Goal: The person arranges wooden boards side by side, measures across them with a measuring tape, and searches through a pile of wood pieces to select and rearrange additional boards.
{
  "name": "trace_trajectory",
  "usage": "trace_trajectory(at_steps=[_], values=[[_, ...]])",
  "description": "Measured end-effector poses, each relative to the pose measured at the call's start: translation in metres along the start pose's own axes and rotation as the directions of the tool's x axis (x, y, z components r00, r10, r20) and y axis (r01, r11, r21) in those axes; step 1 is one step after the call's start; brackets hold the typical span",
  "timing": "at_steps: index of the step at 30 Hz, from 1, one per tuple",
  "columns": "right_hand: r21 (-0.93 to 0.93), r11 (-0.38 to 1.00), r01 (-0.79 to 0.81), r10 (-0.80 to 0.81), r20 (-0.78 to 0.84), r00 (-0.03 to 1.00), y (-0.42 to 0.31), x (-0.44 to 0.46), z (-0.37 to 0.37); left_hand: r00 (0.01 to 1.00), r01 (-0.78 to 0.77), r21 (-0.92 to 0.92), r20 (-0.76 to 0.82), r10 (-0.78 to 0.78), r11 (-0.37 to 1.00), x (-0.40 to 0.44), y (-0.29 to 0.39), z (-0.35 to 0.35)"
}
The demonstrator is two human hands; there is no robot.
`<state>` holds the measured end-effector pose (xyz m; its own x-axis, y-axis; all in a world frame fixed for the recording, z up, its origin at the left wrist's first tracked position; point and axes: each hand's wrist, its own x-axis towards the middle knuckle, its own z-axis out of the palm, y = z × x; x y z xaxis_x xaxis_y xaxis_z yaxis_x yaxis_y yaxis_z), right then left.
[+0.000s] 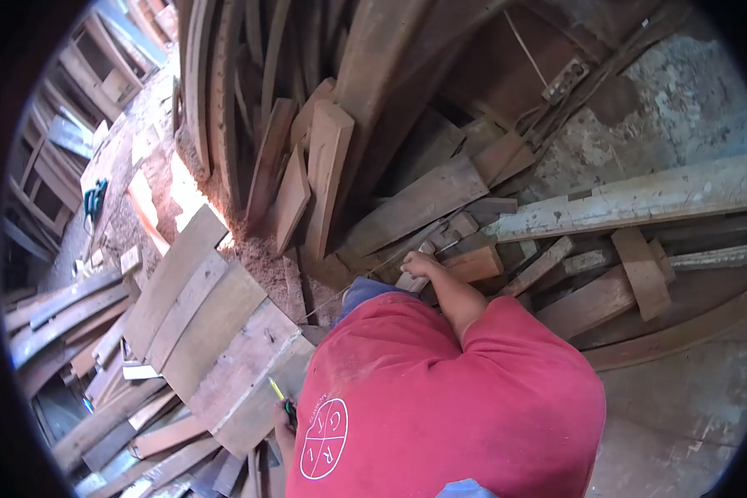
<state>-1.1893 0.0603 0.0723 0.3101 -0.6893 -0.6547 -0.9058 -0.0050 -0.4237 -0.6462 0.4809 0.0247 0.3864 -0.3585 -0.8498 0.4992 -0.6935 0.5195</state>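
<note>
Lots of wood clutter: curved and flat upright boards (328, 158) lean ahead of both hands, blocking the way forward, with reddish sawdust (266, 270) at their feet. Long pale beam (631, 199) runs off to the right, beyond the right hand (421, 265); loose offcuts (581, 307) overlap on that side, and a reddish-brown block (473, 263) is just beside the right hand. Plank pile (83, 332) fills the far left, green tool (95, 197) on the ground past it. Tape measure (290, 411) is in the left hand (285, 423), close against the red shirt (448, 390); fingers gripping it, short yellow blade out toward the joined boards (224, 319). Those boards lie ahead and left of the left hand, near edge close by, outer edges stepped, mostly bare on top. Right hand is farther forward, fingers curled at small wood pieces; can't tell what it grips, if anything. Open grey surface (681, 432) is right of the body, behind the offcuts; around the right hand, room is tight.
</note>
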Motion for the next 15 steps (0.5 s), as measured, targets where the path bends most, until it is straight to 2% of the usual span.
trace_trajectory(at_steps=[1, 3, 4, 5, 7, 8, 9, 10, 11, 12, 13, 14, 15], values=[[0.408, 0.892, -0.195, 0.225, -0.028, 0.974, -0.006, -0.002, -0.004, 1.000, -0.006, 0.019, 0.004, 0.006, 1.000, 0.003, 0.004, -0.006], [0.476, 0.862, -0.172, 0.232, -0.068, 0.970, -0.002, 0.002, -0.007, 0.998, -0.006, 0.310, -0.061, 0.027, 0.951, 0.004, 0.009, -0.020], [0.526, 0.838, -0.143, 0.231, -0.106, 0.967, 0.001, 0.010, -0.006, 0.997, -0.011, 0.323, -0.066, 0.034, 0.946, -0.002, 0.013, -0.025], [0.541, 0.830, -0.137, 0.228, -0.106, 0.968, 0.007, 0.019, -0.005, 0.996, -0.019, 0.330, -0.080, 0.048, 0.944, -0.006, 0.019, -0.030], [0.558, 0.806, -0.197, 0.233, 0.007, 0.972, 0.025, 0.037, -0.008, 0.993, -0.034, 0.349, -0.097, 0.072, 0.936, -0.016, 0.036, -0.032], [0.569, 0.799, -0.194, 0.230, 0.008, 0.973, 0.029, 0.045, -0.008, 0.987, -0.046, 0.465, -0.116, 0.112, 0.884, -0.027, 0.044, -0.034], [0.627, 0.761, -0.167, 0.253, -0.050, 0.966, 0.030, 0.051, -0.007, 0.980, -0.051, 0.572, -0.130, 0.152, 0.818, -0.034, 0.052, -0.036], [0.679, 0.722, -0.136, 0.280, -0.106, 0.954, 0.033, 0.060, -0.010, 0.979, -0.050, 0.578, -0.134, 0.156, 0.815, -0.041, 0.057, -0.036], [0.683, 0.718, -0.134, 0.277, -0.104, 0.955, 0.032, 0.069, -0.021, 0.964, -0.051, 0.654, -0.164, 0.208, 0.755, -0.050, 0.060, -0.037], [0.651, 0.755, -0.075, 0.267, -0.201, 0.943, 0.029, 0.074, -0.035, 0.947, -0.045, 0.725, -0.188, 0.260, 0.687, -0.055, 0.067, -0.036], [0.614, 0.789, -0.025, 0.257, -0.292, 0.921, 0.026, 0.078, -0.048, 0.947, -0.040, 0.732, -0.190, 0.261, 0.680, -0.060, 0.074, -0.035], [0.624, 0.781, -0.031, 0.264, -0.285, 0.921, 0.025, 0.083, -0.063, 0.975, 0.014, 0.663, -0.175, 0.137, 0.748, -0.068, 0.081, -0.036], [0.566, 0.824, 0.033, 0.269, -0.441, 0.856, 0.027, 0.089, -0.081, 0.989, 0.079, 0.591, -0.148, 0.011, 0.802, -0.076, 0.088, -0.035]])
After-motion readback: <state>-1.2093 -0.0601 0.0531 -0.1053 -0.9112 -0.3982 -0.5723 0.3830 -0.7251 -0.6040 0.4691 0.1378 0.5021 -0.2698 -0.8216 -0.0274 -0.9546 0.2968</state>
